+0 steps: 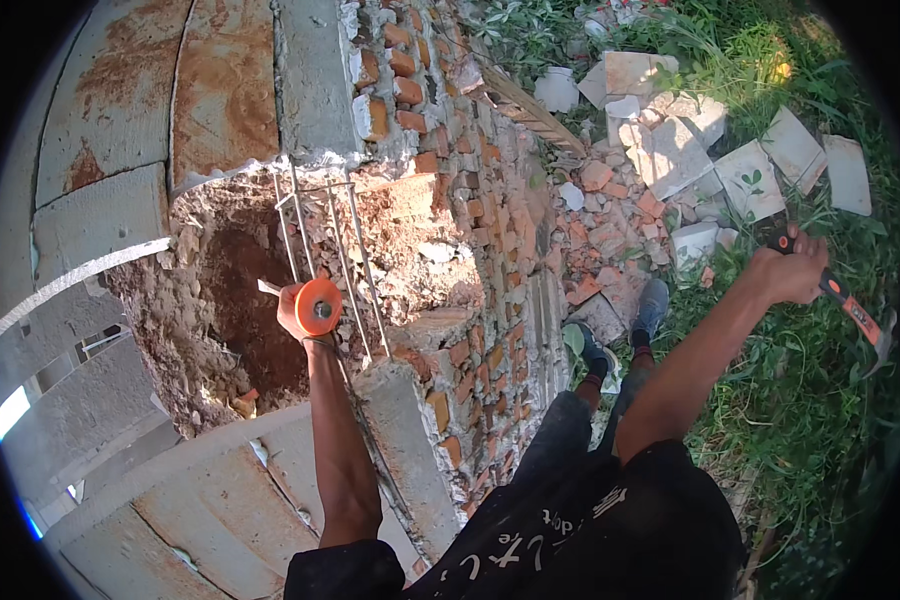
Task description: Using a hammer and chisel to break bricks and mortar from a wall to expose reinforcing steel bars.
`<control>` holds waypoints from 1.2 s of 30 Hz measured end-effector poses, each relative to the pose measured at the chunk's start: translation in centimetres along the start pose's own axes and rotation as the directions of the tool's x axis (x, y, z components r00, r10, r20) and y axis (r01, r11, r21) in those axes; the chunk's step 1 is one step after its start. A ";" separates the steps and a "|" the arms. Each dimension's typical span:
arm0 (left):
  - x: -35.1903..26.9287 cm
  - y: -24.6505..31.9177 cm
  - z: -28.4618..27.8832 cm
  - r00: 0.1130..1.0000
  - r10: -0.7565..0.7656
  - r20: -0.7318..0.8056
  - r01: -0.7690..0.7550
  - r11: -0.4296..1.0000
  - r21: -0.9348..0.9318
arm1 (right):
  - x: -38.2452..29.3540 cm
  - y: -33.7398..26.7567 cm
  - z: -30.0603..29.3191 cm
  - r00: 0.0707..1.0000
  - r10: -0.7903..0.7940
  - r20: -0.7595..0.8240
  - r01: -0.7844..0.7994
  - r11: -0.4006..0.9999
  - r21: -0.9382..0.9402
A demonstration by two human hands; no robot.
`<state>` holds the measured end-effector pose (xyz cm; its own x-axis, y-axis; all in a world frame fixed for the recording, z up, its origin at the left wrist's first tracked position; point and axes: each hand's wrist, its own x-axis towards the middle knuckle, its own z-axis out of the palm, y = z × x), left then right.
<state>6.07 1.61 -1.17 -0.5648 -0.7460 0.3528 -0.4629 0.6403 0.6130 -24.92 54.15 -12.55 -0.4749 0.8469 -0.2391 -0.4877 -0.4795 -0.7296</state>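
My left hand (294, 313) is closed round a chisel (318, 307) with a round orange hand guard; the steel striking end shows at the guard's centre, and a flat pale end sticks out to the left. This hand is beside thin steel reinforcing bars (351, 262) that span a broken gap in the wall. Rough reddish-brown rubble fill (244, 292) shows within the gap. Out to the right, over the grass, my right hand (795, 266) grips a claw hammer (857, 315) by its black and orange handle, its head pointing down and to the right.
A broken brick wall face (487, 225) runs beside my legs. Concrete slabs (225, 82) border the gap. Brick rubble (600, 225) and broken tiles (750, 180) lie near my feet. A wooden ladder-like piece (532, 112) leans by the wall. Weeds (780, 405) grow at the right.
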 end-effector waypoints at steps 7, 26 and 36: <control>0.4 0.1 0.4 0.999 -0.031 -0.021 0.031 1.000 0.005 | -23.6 6.9 -7.1 0.691 0.722 0.023 -0.642 0.628 -0.440; 1.0 0.1 1.0 0.999 -0.041 -0.008 0.041 0.999 0.000 | -25.5 7.6 -7.0 0.533 0.845 0.035 -0.653 0.438 -0.618; 0.3 0.8 -0.6 1.000 0.025 -0.016 -0.025 0.999 0.029 | -6.1 1.5 0.4 0.980 0.199 -0.024 -0.200 0.977 -0.069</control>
<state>5.98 1.81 -0.17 -0.5657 -0.7322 0.3792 -0.4682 0.6638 0.5832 -23.06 48.14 -11.97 -0.5446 0.7398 -0.3951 -0.3308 -0.6224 -0.7094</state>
